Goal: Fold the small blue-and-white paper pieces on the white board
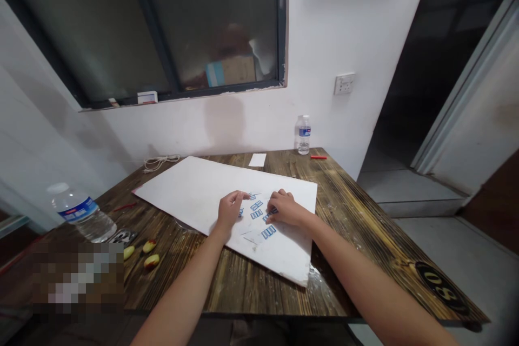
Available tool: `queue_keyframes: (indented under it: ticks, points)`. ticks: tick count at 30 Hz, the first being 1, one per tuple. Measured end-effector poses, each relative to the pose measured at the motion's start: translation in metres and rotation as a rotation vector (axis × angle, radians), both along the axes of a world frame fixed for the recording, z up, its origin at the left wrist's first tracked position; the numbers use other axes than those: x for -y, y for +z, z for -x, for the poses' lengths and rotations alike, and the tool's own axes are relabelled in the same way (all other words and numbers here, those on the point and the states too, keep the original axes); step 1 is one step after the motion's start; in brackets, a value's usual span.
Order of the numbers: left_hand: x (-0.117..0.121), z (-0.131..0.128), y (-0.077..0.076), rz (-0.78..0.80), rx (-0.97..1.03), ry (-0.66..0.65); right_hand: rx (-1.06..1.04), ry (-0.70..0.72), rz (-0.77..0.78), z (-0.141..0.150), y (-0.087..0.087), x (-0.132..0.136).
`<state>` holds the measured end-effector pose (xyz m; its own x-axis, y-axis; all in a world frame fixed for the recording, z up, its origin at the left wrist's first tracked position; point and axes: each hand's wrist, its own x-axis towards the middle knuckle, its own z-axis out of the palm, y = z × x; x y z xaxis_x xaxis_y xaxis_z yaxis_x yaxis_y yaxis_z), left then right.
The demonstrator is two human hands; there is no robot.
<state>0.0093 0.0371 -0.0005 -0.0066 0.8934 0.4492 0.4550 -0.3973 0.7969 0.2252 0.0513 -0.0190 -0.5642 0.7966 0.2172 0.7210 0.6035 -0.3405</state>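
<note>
A large white foam board (194,194) lies on the dark wooden table, and several small blue flat clips (256,214) are scattered across its middle. My left hand (231,211) rests on the board with curled fingers beside a clip (241,212). My right hand (286,208) lies a short way to the right, its fingertips over another clip (272,210). The fingers hide part of that clip, so I cannot tell whether either hand holds anything.
A water bottle (303,135) stands at the table's back edge near a red stick (318,157) and a white card (257,159). Another bottle (83,213) lies at the left, by several small yellow-red fruits (148,246). A white cord (161,162) sits at the back left.
</note>
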Motion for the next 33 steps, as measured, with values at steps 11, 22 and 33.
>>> queue_keyframes:
  ticks: [11, 22, 33]
  points:
    - [-0.0038, 0.0038, -0.0036, 0.043, 0.035, 0.063, -0.007, -0.02, 0.026, -0.0014, -0.0002, -0.0017]
    - [-0.0052, 0.0054, -0.0044, 0.046, 0.079, 0.158, 0.0, -0.027, 0.08, 0.0036, 0.0019, 0.001]
    - [-0.0025, 0.0083, -0.0037, -0.074, -0.108, 0.187, 0.056, -0.037, 0.099, 0.0041, 0.0012, 0.0034]
